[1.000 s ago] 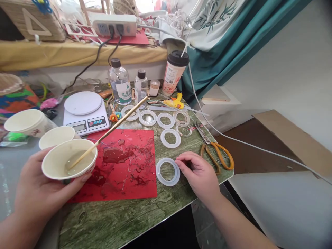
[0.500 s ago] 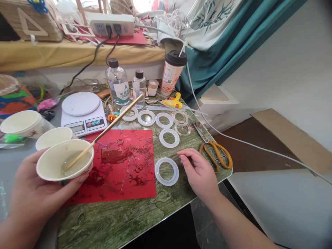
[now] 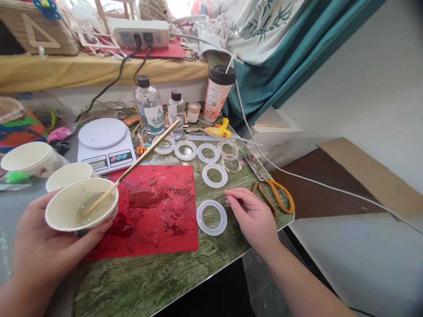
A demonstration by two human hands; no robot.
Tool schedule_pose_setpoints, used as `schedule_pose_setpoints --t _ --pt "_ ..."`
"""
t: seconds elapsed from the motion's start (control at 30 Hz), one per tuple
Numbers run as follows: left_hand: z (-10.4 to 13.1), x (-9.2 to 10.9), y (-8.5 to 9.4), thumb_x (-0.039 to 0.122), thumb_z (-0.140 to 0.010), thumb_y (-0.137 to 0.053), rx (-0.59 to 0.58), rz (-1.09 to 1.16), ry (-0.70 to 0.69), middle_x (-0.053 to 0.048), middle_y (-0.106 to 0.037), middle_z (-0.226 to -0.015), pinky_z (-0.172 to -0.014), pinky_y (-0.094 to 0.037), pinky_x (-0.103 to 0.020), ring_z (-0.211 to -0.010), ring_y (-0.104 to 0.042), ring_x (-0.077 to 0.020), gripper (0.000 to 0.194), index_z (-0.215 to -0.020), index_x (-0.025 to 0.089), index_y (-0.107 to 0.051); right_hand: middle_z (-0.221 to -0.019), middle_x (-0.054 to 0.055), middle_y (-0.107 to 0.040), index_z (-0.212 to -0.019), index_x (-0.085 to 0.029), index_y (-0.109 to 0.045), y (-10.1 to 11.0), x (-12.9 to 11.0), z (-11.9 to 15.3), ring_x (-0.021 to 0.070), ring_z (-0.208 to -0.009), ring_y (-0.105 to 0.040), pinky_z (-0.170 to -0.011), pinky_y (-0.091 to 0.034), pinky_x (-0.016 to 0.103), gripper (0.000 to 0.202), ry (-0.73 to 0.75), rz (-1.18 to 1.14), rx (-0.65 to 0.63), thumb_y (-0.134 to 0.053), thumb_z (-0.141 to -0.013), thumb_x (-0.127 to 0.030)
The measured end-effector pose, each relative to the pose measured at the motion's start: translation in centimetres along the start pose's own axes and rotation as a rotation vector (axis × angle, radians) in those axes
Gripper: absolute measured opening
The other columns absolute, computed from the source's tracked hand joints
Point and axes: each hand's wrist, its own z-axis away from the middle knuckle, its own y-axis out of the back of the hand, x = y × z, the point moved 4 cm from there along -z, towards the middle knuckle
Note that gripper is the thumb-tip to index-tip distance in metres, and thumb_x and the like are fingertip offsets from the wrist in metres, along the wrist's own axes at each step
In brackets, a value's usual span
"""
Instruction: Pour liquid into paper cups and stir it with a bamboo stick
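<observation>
My left hand [image 3: 54, 253] is wrapped round a white paper cup [image 3: 68, 202], tilted so its mouth faces me. A little clear liquid [image 3: 87, 209] lies inside, and a wooden stick [image 3: 140, 158] leans in it against the rim. My right hand [image 3: 253, 215] hovers at the right with thumb and forefinger drawn together and nothing visible in them. Just left of it lies a translucent ring mould [image 3: 224, 218]. Further back is another ring mould [image 3: 224, 176], with several more in a row behind. Beneath the cup spreads a red sheet [image 3: 165, 244] smeared with clear, wet-looking patches.
Scissors [image 3: 280, 196] lie right of my right hand. A white digital scale [image 3: 102, 132], two other paper cups [image 3: 28, 158], clear bottles [image 3: 153, 116], a yellow glue gun [image 3: 220, 129] and a lidded drink cup [image 3: 216, 97] stand behind. A white cable [image 3: 297, 177] hangs past the table's right edge.
The view has shifted very slightly. Both hands, the cup and the stick keep practically the same places.
</observation>
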Motion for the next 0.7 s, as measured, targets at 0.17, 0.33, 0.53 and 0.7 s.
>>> schedule_pose_setpoints --t 0.17,0.33,0.53,0.7 --pt "0.0 0.3 0.0 0.045 -0.074 -0.089 -0.019 -0.016 -0.018 -0.01 -0.088 -0.115 -0.102 -0.068 -0.056 -0.102 -0.085 -0.0366 0.049 -0.117 0.022 -0.08 -0.106 0.008 -0.083 -0.108 -0.027 -0.086 -0.1 0.2 0.1 0.0248 -0.092 -0.08 -0.082 -0.069 0.04 0.015 -0.011 -0.022 0.003 -0.078 -0.105 -0.04" --pt "-0.1 -0.1 0.0 0.046 -0.074 -0.09 -0.023 0.005 -0.03 -0.008 -0.088 -0.115 -0.099 -0.067 -0.056 -0.1 -0.084 -0.0369 0.051 -0.118 0.024 -0.079 -0.096 0.006 -0.084 -0.095 -0.027 -0.086 -0.3 -0.6 -0.1 0.0236 -0.085 -0.08 -0.075 -0.068 0.036 0.008 0.033 -0.041 -0.046 -0.086 -0.097 -0.034" --pt "-0.3 -0.9 0.1 0.043 -0.077 -0.09 -0.068 -0.027 -0.066 -0.009 -0.086 -0.117 -0.097 -0.066 -0.052 -0.101 -0.083 -0.035 0.048 -0.119 0.022 -0.078 -0.093 0.005 -0.082 -0.094 -0.027 -0.086 -0.5 -1.6 -0.3 0.0201 -0.075 -0.076 -0.07 -0.066 0.034 0.003 0.087 -0.014 -0.101 -0.085 -0.096 -0.026" --pt "-0.4 -1.0 0.1 0.044 -0.076 -0.09 -0.054 -0.027 -0.092 -0.008 -0.086 -0.114 -0.094 -0.065 -0.05 -0.098 -0.082 -0.0337 0.048 -0.117 0.023 -0.079 -0.093 0.004 -0.081 -0.095 -0.026 -0.086 -0.6 -1.7 -0.3 0.0191 -0.074 -0.074 -0.071 -0.065 0.033 0.006 0.113 0.02 -0.123 -0.083 -0.096 -0.022"
